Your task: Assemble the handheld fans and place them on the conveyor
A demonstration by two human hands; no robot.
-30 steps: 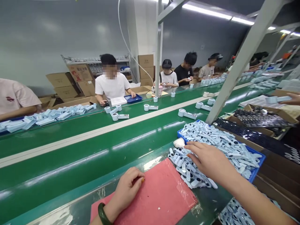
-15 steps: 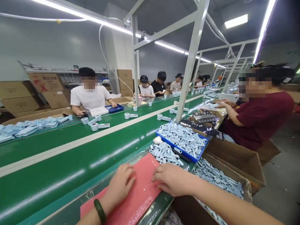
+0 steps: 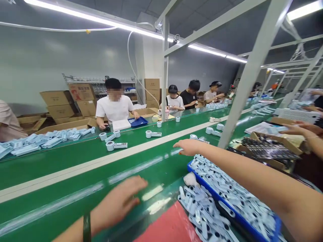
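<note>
My left hand (image 3: 121, 198), a dark green bangle on its wrist, hovers over the near side of the green conveyor belt (image 3: 83, 171). Its fingers are stretched out, slightly blurred, with nothing in them. Farther off, my right hand (image 3: 188, 147) reaches across the belt with fingers extended and no object visible in it. Just behind that hand lies a light blue handheld device (image 3: 193, 136) with a round head, partly hidden by my forearm. Below my right forearm stands a blue tray (image 3: 217, 195) full of light blue plastic handle pieces. Beside it are a loose pile of similar pieces (image 3: 202, 211) and a pink-red mat (image 3: 169, 227).
Other round-headed devices (image 3: 110, 146) lie along the belt's far lane. A white metal post (image 3: 242, 80) rises right of my right hand. Several people sit across the belt, one (image 3: 114, 107) with a small blue tray. A co-worker's hands (image 3: 300, 129) are at the right.
Both hands have left the pink-red mat. My right hand has gone forward over the belt; my left has lifted onto the belt's near side. The view has turned left.
</note>
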